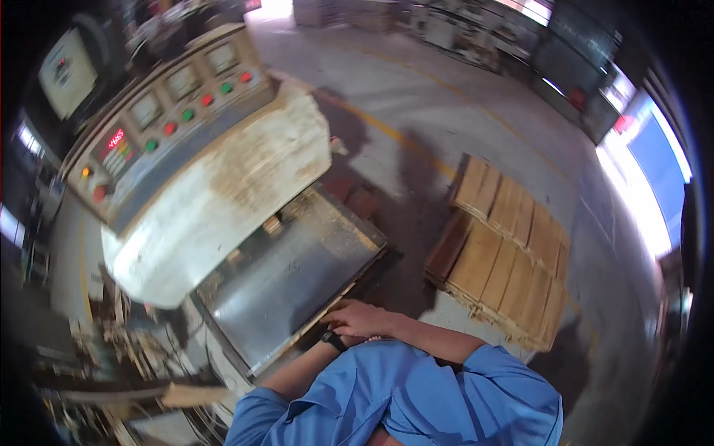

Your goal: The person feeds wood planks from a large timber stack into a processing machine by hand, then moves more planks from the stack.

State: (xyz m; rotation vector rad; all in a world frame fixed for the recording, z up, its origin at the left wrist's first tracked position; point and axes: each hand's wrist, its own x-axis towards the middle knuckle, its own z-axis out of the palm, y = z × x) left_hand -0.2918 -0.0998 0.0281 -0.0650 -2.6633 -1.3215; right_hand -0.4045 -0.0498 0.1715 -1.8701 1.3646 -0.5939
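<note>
My right hand (359, 320) lies across my left wrist at the front edge of the machine's metal bed (279, 271). Its fingers look stretched out, pointing left, and I see nothing held in them. Under it, my left hand (352, 340) is mostly covered, so its fingers do not show. A dark wristwatch (334, 340) sits on the left wrist. Both forearms are crossed in front of my blue shirt (424, 386). A small wood piece (273, 223) lies at the far side of the metal bed, by the white machine cover (230, 178).
A control panel (167, 119) with red and green buttons and a lit display tops the machine. Stacked wooden boards (513, 253) stand on my right. Wood scraps (134, 349) lie at lower left. A yellow line (394, 134) crosses the floor behind.
</note>
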